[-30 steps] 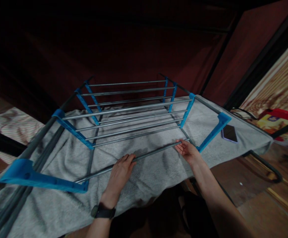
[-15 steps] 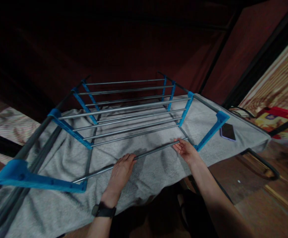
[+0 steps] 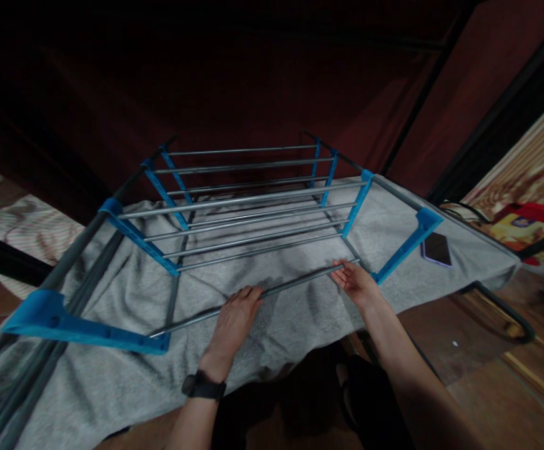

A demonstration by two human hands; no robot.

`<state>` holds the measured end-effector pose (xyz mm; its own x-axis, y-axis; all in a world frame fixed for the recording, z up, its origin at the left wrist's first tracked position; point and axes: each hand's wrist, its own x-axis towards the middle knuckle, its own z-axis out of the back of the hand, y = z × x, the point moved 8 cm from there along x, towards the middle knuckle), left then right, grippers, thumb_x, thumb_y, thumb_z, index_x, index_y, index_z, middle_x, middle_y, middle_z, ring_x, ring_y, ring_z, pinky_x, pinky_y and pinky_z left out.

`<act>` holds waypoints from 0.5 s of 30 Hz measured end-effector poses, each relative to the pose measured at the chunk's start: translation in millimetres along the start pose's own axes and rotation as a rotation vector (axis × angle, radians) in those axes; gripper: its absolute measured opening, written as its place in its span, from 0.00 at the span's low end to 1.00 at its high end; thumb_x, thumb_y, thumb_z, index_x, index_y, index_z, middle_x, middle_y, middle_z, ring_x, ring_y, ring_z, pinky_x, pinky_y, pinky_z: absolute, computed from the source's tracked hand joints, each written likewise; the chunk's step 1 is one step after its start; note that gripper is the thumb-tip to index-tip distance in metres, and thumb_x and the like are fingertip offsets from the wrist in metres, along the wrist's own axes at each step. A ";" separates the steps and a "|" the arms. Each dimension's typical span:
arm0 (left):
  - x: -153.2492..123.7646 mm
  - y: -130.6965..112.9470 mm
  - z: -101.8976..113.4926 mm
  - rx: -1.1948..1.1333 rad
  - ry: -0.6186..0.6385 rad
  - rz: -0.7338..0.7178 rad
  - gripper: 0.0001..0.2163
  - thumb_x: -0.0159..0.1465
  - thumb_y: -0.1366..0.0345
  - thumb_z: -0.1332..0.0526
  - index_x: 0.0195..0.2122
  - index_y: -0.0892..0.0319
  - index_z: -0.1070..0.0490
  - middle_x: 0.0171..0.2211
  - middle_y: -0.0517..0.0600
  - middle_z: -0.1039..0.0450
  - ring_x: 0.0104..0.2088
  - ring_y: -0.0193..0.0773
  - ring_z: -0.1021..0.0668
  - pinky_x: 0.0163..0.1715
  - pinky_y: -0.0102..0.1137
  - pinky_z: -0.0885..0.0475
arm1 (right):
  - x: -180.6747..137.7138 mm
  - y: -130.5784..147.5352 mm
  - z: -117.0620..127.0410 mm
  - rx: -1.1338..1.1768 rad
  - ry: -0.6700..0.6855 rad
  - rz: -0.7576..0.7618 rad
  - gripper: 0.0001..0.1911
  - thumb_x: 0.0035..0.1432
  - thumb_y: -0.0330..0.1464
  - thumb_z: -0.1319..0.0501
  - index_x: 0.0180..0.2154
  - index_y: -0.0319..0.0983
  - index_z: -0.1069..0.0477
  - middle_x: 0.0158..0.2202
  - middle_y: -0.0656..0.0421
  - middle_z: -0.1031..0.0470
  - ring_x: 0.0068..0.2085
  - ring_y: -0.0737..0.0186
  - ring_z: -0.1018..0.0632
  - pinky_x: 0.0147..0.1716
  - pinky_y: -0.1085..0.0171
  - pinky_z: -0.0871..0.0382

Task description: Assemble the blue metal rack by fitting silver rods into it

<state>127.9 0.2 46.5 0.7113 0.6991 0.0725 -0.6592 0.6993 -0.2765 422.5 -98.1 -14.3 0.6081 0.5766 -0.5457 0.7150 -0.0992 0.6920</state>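
A shoe rack-like frame of grey metal tubes and blue plastic brackets lies on a grey cloth (image 3: 295, 337). My left hand (image 3: 240, 312), with a dark watch on its wrist, is closed over the middle of the nearest metal tube (image 3: 295, 283). My right hand (image 3: 352, 281) grips the same tube near its right end, palm partly up. The tube's left end meets the near-left blue bracket (image 3: 98, 334). Close to its right end stands the near-right blue bracket (image 3: 407, 247). Several other tubes (image 3: 253, 200) run between the farther bracket pairs.
A phone (image 3: 436, 249) lies on the cloth at the right. Beyond the right edge are a red and yellow package (image 3: 529, 231) and a dark curved metal bar (image 3: 524, 325). A dark red panel (image 3: 262, 81) rises behind the frame. Striped fabric (image 3: 32, 234) is at the left.
The whole view has shifted slightly, so the frame sits a little farther right and higher at the near left. Both hands keep their hold on the tube in much the same places.
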 end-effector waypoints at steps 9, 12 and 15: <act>-0.6 -3.7 -5.8 0.126 -0.002 -0.026 0.15 0.73 0.65 0.51 0.55 0.56 0.29 0.45 0.53 0.23 0.42 0.41 0.21 0.46 0.36 0.30 | -3.9 2.6 0.3 -0.023 -0.021 -0.009 0.12 0.64 0.22 0.44 0.30 0.39 0.29 0.28 0.59 0.20 0.29 0.68 0.20 0.33 0.68 0.21; -0.7 -5.0 -5.7 0.117 0.001 -0.033 0.15 0.73 0.65 0.51 0.55 0.56 0.29 0.46 0.54 0.23 0.44 0.42 0.21 0.48 0.37 0.30 | -5.1 2.8 1.0 -0.026 -0.034 -0.020 0.12 0.64 0.22 0.44 0.30 0.39 0.29 0.27 0.60 0.21 0.29 0.68 0.20 0.33 0.68 0.21; -0.4 -5.5 -5.9 0.096 0.009 -0.033 0.15 0.72 0.66 0.49 0.57 0.56 0.30 0.47 0.53 0.23 0.45 0.42 0.21 0.49 0.36 0.29 | -5.6 3.4 2.3 -0.029 -0.050 -0.019 0.13 0.64 0.22 0.45 0.29 0.40 0.30 0.27 0.61 0.21 0.28 0.69 0.20 0.32 0.68 0.21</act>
<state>132.7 -4.8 42.4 0.7351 0.6742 0.0713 -0.6552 0.7335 -0.1809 422.2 -103.5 -10.0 0.6113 0.5368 -0.5815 0.7170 -0.0646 0.6941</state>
